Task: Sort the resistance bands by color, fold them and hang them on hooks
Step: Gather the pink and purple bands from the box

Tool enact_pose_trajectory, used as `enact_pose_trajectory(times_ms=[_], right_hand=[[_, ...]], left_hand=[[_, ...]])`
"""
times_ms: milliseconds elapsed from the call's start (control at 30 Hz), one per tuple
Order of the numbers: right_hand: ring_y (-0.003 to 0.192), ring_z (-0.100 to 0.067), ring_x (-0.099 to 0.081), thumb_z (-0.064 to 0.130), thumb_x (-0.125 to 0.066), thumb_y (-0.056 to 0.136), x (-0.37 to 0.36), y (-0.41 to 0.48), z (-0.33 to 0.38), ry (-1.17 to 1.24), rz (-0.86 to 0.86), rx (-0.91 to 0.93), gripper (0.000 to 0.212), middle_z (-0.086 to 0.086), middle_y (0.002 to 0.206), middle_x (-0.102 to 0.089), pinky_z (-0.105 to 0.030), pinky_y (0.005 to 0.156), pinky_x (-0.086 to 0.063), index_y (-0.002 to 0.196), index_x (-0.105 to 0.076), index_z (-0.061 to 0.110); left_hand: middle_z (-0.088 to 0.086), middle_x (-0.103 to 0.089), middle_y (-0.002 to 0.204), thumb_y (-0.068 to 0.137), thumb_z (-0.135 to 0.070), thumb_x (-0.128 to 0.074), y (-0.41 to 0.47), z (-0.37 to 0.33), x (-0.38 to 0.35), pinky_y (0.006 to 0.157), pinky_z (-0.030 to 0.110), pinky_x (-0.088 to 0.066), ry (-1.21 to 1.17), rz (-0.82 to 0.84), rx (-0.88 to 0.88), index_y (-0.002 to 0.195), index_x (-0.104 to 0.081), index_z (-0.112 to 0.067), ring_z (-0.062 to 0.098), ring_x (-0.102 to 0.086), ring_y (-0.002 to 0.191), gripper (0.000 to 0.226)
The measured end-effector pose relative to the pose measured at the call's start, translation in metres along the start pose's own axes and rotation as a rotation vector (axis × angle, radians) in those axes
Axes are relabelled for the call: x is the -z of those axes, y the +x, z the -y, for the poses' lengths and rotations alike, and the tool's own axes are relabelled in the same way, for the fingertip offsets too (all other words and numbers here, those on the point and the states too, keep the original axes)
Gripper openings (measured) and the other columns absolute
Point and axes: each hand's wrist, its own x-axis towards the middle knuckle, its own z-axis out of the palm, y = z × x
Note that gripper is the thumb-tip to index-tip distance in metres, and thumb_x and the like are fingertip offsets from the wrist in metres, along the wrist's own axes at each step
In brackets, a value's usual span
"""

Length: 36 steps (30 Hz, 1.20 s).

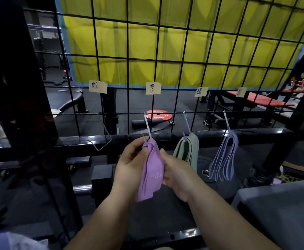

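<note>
Purple and folded lengthwise, the band is held up at the tip of the second hook on the wire grid, beneath one of the paper labels. Its top fold is pinched by the left hand right at the hook's upturned end. The grip of the right hand is closed round the band's middle. Whether the fold is already over the tip cannot be told. Green bands are hung just to the right and thin lilac bands beyond them, while the bare hook on the left carries nothing.

The step in hand is judged to be the hanging. It is best done if every layer of the fold is gathered in the left grip, so that none is missed by the tip. The loop should be slid well down into the hook's bend before anything is let go. The lower part is best steadied by the right hand and released last, so that the fold is not sprung open.
</note>
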Motion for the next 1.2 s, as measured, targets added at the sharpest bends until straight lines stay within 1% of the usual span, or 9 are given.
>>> enact_pose_trajectory(times_ms=[133, 267, 367, 533, 833, 933, 1033, 1133, 1200], right_hand=[[0.107, -0.033, -0.065, 0.044, -0.039, 0.103, -0.001, 0.003, 0.000, -0.033, -0.091, -0.019, 0.038, -0.014, 0.112, -0.070, -0.048, 0.099, -0.049, 0.114, -0.064, 0.017], [0.106, -0.036, -0.061, 0.045, -0.051, 0.097, -0.006, 0.003, 0.002, -0.099, -0.092, -0.034, 0.027, -0.019, 0.115, -0.062, -0.047, 0.100, -0.045, 0.103, -0.060, 0.021], [0.093, -0.029, -0.063, 0.037, -0.057, 0.096, -0.008, 0.005, 0.007, -0.052, -0.073, -0.041, 0.021, -0.014, 0.105, -0.065, -0.042, 0.088, -0.050, 0.104, -0.058, 0.017], [0.107, -0.032, -0.066, 0.042, -0.042, 0.103, -0.014, 0.006, 0.019, -0.032, -0.073, -0.076, 0.037, -0.012, 0.112, -0.071, -0.046, 0.099, -0.050, 0.116, -0.063, 0.015], [0.103, -0.032, -0.066, 0.044, -0.042, 0.102, -0.027, 0.011, 0.031, 0.024, -0.144, -0.111, 0.041, -0.013, 0.108, -0.072, -0.047, 0.095, -0.051, 0.108, -0.069, 0.014], [0.102, -0.032, -0.066, 0.044, -0.043, 0.102, -0.027, 0.012, 0.034, 0.022, -0.157, -0.129, 0.041, -0.012, 0.108, -0.071, -0.046, 0.094, -0.051, 0.106, -0.069, 0.013], [0.091, -0.028, -0.064, 0.041, -0.046, 0.102, -0.026, 0.012, 0.033, 0.051, -0.139, -0.135, 0.039, -0.013, 0.101, -0.069, -0.041, 0.084, -0.052, 0.109, -0.068, 0.009], [0.088, -0.027, -0.062, 0.035, -0.050, 0.101, -0.027, 0.010, 0.031, 0.055, -0.098, -0.129, 0.034, -0.009, 0.095, -0.066, -0.043, 0.086, -0.052, 0.114, -0.067, 0.008], [0.089, -0.026, -0.062, 0.033, -0.051, 0.101, -0.028, 0.009, 0.031, 0.026, -0.089, -0.109, 0.032, -0.008, 0.094, -0.067, -0.042, 0.087, -0.051, 0.113, -0.067, 0.009]], left_hand=[[0.001, -0.073, 0.090, 0.098, -0.012, -0.051, 0.003, -0.008, 0.001, 0.062, 0.022, -0.053, -0.052, 0.016, 0.014, 0.102, -0.069, -0.017, 0.012, -0.068, 0.076, 0.019], [0.000, -0.068, 0.077, 0.097, -0.020, -0.055, 0.009, -0.011, 0.001, 0.059, 0.026, -0.047, -0.044, -0.035, 0.014, 0.088, -0.071, -0.020, 0.011, -0.059, 0.064, 0.018], [0.000, -0.068, 0.076, 0.096, -0.018, -0.057, 0.010, -0.014, 0.003, 0.061, 0.027, -0.047, -0.054, -0.038, 0.023, 0.085, -0.071, -0.018, 0.011, -0.059, 0.065, 0.018], [-0.002, -0.071, 0.077, 0.096, -0.015, -0.058, 0.009, -0.019, 0.005, 0.056, 0.022, -0.052, -0.027, -0.013, -0.003, 0.093, -0.069, -0.013, 0.008, -0.064, 0.064, 0.012], [0.001, -0.072, 0.093, 0.092, -0.019, -0.064, 0.010, -0.020, 0.013, 0.082, 0.038, -0.053, 0.048, -0.031, -0.001, 0.095, -0.071, -0.018, 0.019, -0.065, 0.087, 0.007], [-0.005, -0.073, 0.090, 0.093, -0.014, -0.061, 0.010, -0.019, 0.015, 0.074, 0.029, -0.054, 0.033, -0.025, -0.022, 0.092, -0.068, -0.016, 0.011, -0.067, 0.082, 0.007], [-0.010, -0.072, 0.082, 0.094, -0.007, -0.059, 0.009, -0.020, 0.014, 0.067, 0.020, -0.055, 0.033, -0.018, -0.048, 0.087, -0.064, -0.015, 0.005, -0.066, 0.074, 0.012], [-0.007, -0.073, 0.086, 0.095, -0.007, -0.058, 0.009, -0.020, 0.015, 0.068, 0.022, -0.055, 0.048, -0.019, -0.054, 0.085, -0.065, -0.018, 0.008, -0.068, 0.078, 0.016], [-0.002, -0.074, 0.094, 0.095, -0.013, -0.057, 0.011, -0.020, 0.016, 0.077, 0.030, -0.055, 0.032, -0.014, -0.042, 0.082, -0.068, -0.021, 0.015, -0.068, 0.085, 0.019]])
